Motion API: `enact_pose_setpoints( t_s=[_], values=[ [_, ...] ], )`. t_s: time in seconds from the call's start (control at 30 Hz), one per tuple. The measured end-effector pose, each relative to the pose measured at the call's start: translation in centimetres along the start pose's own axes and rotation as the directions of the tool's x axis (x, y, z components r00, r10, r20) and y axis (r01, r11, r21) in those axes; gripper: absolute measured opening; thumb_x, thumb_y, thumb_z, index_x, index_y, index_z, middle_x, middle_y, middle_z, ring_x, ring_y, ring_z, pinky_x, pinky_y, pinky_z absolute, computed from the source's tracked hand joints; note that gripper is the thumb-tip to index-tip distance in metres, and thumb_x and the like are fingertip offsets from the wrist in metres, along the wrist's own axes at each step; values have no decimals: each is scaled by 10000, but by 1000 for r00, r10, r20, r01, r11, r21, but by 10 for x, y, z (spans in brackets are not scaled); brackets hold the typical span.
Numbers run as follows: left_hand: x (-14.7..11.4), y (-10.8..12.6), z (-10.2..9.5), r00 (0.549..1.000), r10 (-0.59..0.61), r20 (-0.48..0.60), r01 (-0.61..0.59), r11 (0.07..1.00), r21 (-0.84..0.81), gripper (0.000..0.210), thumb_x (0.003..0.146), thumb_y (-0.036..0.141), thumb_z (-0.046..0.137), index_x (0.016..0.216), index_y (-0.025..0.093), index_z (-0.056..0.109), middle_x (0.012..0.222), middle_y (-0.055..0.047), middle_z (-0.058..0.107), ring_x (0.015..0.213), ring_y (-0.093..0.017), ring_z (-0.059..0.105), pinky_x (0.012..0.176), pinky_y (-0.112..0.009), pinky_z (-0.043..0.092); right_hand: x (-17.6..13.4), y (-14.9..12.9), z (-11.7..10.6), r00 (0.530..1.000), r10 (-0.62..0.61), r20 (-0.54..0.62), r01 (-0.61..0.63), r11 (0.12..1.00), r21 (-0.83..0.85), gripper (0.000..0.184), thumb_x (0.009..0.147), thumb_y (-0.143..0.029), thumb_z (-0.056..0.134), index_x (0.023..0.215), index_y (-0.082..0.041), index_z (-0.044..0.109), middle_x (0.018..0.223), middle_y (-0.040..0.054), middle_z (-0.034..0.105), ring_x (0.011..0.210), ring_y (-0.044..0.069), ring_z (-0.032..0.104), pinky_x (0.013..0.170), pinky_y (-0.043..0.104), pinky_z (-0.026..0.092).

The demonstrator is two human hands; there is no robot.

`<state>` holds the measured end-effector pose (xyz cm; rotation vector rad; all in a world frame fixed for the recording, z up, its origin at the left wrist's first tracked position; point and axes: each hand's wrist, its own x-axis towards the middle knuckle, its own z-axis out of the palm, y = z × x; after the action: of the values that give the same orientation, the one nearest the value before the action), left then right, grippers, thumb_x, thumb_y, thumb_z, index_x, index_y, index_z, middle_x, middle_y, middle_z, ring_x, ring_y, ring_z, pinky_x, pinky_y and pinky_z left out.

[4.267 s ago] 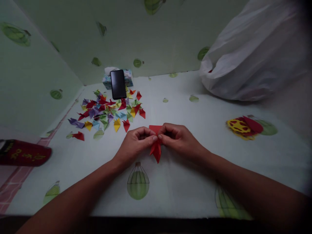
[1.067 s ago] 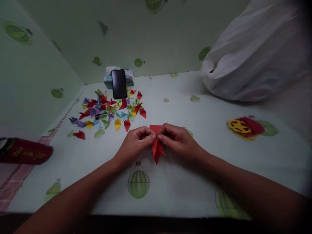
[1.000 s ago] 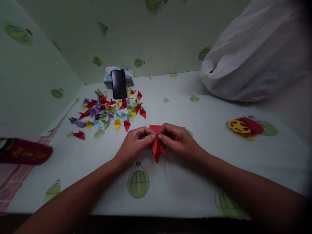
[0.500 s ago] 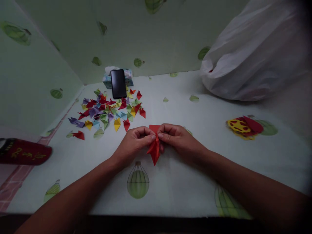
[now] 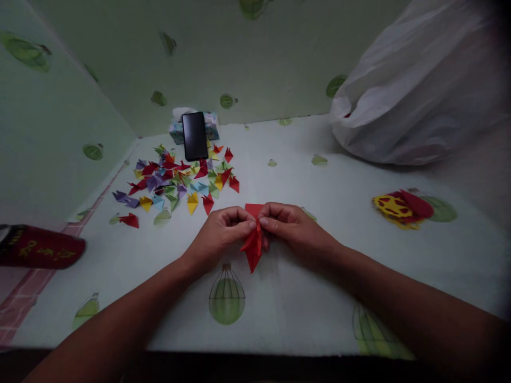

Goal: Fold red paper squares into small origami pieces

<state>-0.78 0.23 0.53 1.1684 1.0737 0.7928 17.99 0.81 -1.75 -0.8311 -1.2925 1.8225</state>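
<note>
Centrally, two bare hands meet over the near part of a table, thumbs and forefingers almost touching. The left hand pinches a small, bright red, sharply folded piece of paper from one side, and the right hand pinches it from the other, its lower fingers partly tucked behind. A flat red edge shows above the fingertips, and a creased, pointed part hangs below them towards the viewer; whether the paper touches the table is hard to tell. It should handle as something very light, stiff along its folds yet easily crushed or torn, and not especially slippery. A fingertip pinch on the layered middle, where both hands have it, seems the soundest hold; the thin points would probably bend under pressure. Beneath lies a pale table cover printed with green balloons. Beyond the left hand spreads a loose pile of small folded paper shapes in many colours, with a black rectangular phone leaning on a blue patterned tissue box behind it. Far left is a dark red cylinder with yellow lettering. Out past the right hand sit yellow and red cut-out pieces, and behind them a bulky white plastic bag.
</note>
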Motion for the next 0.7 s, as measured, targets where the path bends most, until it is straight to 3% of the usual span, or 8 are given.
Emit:
enact_pose_setpoints(
  t_s=[0.23, 0.47, 0.7],
  values=[
    [0, 1, 1, 1000, 22, -22, -21, 999, 46, 139, 755, 268, 742, 733, 156, 663, 693, 12, 645, 610, -97, 566, 600, -231, 433, -1, -8, 4, 999, -37, -26, 30, 975, -222, 213, 888, -334, 627, 749, -190, 554, 598, -28, 582, 570, 116, 541, 581, 258, 409],
    [1, 0, 0, 1000, 10, 12, -10, 1000, 1, 145, 769, 288, 747, 758, 157, 685, 720, 8, 667, 640, -98, 578, 636, -232, 447, -3, -13, 5, 986, -161, -45, 125, 888, -442, 194, 887, -281, 568, 717, -196, 529, 638, -18, 556, 595, 120, 495, 569, 270, 371],
    [1, 0, 0, 1000, -14, -26, 14, 1000, 9, 149, 733, 265, 759, 744, 149, 666, 697, 18, 647, 616, -90, 564, 607, -220, 431, -1, -11, 4, 997, -69, -24, 61, 968, -245, 165, 868, -313, 610, 784, -182, 559, 664, -10, 593, 605, 120, 557, 600, 271, 430]
  ],
)
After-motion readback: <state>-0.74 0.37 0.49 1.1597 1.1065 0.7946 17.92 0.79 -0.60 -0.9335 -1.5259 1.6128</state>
